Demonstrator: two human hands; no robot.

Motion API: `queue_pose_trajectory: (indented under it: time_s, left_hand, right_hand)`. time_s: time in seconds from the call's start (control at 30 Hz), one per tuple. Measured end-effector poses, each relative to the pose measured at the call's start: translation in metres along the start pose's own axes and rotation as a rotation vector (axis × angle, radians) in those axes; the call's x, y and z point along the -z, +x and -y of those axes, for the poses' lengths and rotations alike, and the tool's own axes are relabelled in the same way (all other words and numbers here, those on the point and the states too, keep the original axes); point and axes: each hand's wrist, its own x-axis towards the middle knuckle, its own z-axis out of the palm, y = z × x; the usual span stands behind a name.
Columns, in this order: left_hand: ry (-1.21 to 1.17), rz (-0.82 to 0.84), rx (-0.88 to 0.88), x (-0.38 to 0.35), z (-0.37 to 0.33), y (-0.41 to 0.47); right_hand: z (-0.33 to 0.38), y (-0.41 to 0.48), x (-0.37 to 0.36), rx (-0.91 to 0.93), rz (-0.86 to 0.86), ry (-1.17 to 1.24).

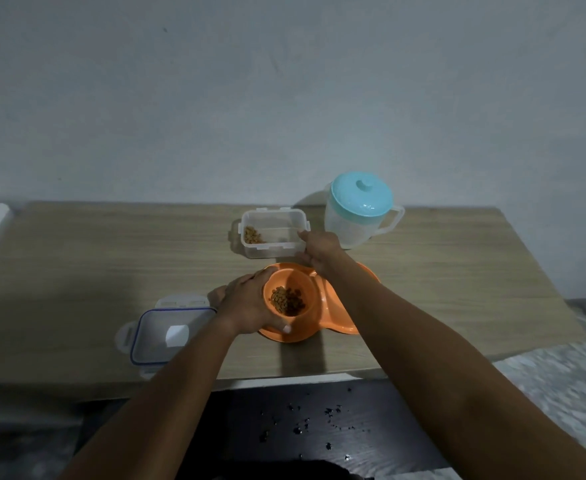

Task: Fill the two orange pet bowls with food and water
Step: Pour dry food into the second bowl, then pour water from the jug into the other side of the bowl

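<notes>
Starting at the left near corner of the table (111, 254): the clear lid (167, 336) lies flat there, just beside your left grip (246, 306), so it's out of the way.

That left grip is curled round the left side of the food bowl (295, 280), thumb on the near rim. The bowl sits near the middle of the table's near edge and has a small heap of kibble (287, 301) in it. I can't tell whether it's seated in the orange base (340, 320) or lifted a bit. Hold it level and press it down into the base before you let go.

Further back, the food container (274, 251) is down to a few pieces in its left end. Your right grip (321, 249) pinches its right near corner, thumb over the rim. I'd say the food half is about done. Set the container flat, clear of the base, then open up.

The second bowl is mostly hidden under your right forearm. The water jug (357, 220) stands upright near the far edge, lid on, just right of that grip. Take it by the handle and pour slowly.
</notes>
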Motion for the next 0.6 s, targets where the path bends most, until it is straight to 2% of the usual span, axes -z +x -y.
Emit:
queue_pose_trajectory:
  time_s: [0.07, 0.17, 0.27, 0.37, 0.47, 0.53, 0.6]
  left_hand:
    - [0.056, 0.026, 0.024, 0.001, -0.007, 0.001]
    - [0.280, 0.042, 0.122, 0.003, -0.023, -0.002]
    - [0.439, 0.019, 0.169, 0.006, -0.044, -0.003]
    - [0.421, 0.020, 0.173, -0.005, -0.070, -0.001]
    - [0.342, -0.014, 0.229, -0.014, -0.086, 0.006]
    - [0.295, -0.029, 0.287, -0.015, -0.091, 0.009]
    - [0.276, -0.023, 0.341, -0.016, -0.095, 0.011]
  right_hand:
    - [-0.003, -0.005, 0.007, 0.029, 0.004, -0.014]
    - [-0.012, -0.013, 0.026, 0.119, -0.030, 0.006]
    - [-0.013, -0.035, 0.054, 0.259, -0.222, 0.008]
    - [-0.003, -0.044, 0.088, 0.383, -0.434, 0.040]
    - [0.023, -0.036, 0.113, 0.482, -0.566, 0.000]
    - [0.043, -0.024, 0.128, 0.505, -0.525, -0.133]
    - [0.060, -0.010, 0.139, 0.464, -0.392, -0.275]
